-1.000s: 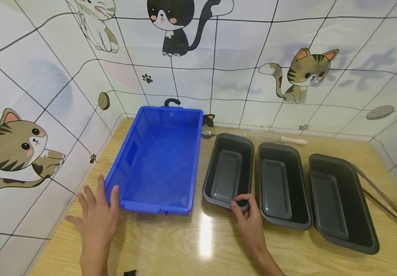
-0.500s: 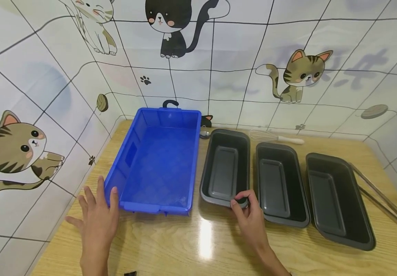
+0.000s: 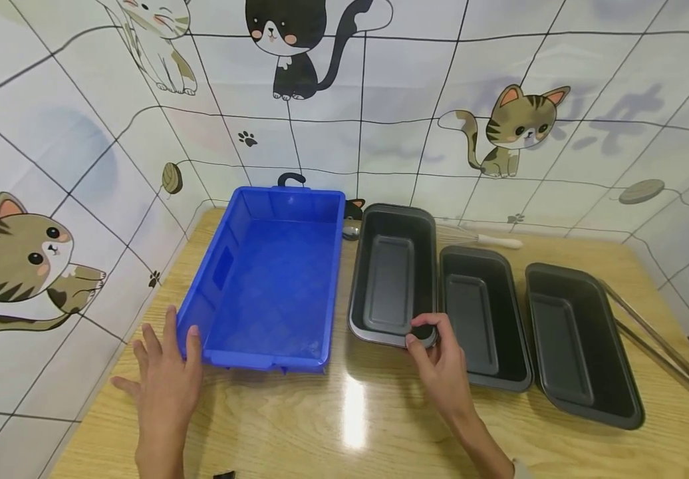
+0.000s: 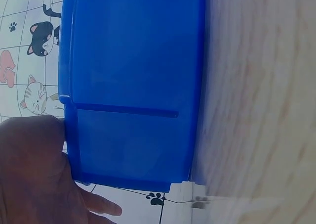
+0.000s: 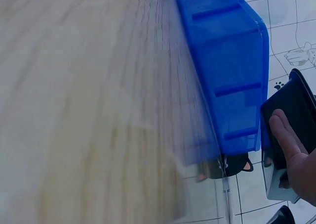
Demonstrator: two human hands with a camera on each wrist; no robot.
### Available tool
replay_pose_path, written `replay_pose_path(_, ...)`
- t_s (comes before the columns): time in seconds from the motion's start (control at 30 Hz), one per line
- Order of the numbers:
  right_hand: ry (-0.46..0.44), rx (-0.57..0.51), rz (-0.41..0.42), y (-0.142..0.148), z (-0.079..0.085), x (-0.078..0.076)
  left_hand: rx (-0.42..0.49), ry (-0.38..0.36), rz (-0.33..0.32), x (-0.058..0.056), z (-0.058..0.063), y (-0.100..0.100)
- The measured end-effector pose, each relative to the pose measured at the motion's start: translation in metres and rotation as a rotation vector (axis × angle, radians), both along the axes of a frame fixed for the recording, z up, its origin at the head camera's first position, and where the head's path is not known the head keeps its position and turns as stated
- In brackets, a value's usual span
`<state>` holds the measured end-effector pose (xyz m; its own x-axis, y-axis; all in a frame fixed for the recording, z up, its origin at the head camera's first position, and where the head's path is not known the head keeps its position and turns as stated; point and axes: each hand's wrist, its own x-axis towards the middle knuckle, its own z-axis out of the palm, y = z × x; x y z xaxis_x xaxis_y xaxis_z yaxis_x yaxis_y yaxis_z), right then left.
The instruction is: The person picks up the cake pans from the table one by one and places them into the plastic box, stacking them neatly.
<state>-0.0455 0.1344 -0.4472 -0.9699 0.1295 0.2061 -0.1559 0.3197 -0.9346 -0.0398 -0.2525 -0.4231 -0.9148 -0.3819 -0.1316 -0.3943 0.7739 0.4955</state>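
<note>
My right hand (image 3: 443, 372) pinches the near right corner of a dark grey loaf pan (image 3: 389, 283), thumb outside and fingers over the rim. In the right wrist view this pan (image 5: 286, 103) hangs above the table, with a gap under its base. The left hand (image 3: 167, 392) has its fingers spread at the near left corner of a blue plastic bin (image 3: 273, 293). From the left wrist, that hand (image 4: 34, 169) lies along the end of the bin wall (image 4: 133, 75). Inside the bin, only its bare blue floor shows.
Right of the held pan stand a second loaf pan (image 3: 473, 319) and a third (image 3: 562, 346), side by side. Metal tongs (image 3: 662, 342) lie at the far right. Behind the pans are a whisk (image 3: 500, 241) and a spoon (image 3: 350, 233), close to the cat-print wall covering (image 3: 404, 146).
My right hand has raised the leftmost loaf pan and moved it slightly away from me; it now covers part of the whisk. The left hand keeps its place at the bin.
</note>
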Motion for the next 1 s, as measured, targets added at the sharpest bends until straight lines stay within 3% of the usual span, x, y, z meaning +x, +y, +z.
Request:
replay_pose_path(0.33, 0.007, -0.100, 0.069, -0.002, -0.002, -0.004, 0.029, 0.031, 0.014, 0.000, -0.004, 0.000)
replay_pose_path(0.5, 0.028, -0.150, 0.107, -0.007, 0.011, -0.009, 0.039, 0.047, 0.017, 0.000, -0.003, 0.001)
replay_pose_path(0.7, -0.014, -0.188, 0.137, -0.018, 0.029, -0.017, 0.032, 0.040, 0.011, 0.000, -0.003, -0.001)
replay_pose_path(0.9, -0.003, -0.446, 0.319, -0.039, 0.041, -0.029, 0.036, 0.034, -0.002, 0.000, -0.003, -0.003)
replay_pose_path(1.0, 0.005, -0.469, 0.349, -0.051, 0.045, -0.034, 0.039, 0.039, -0.002, 0.001, -0.003, -0.003)
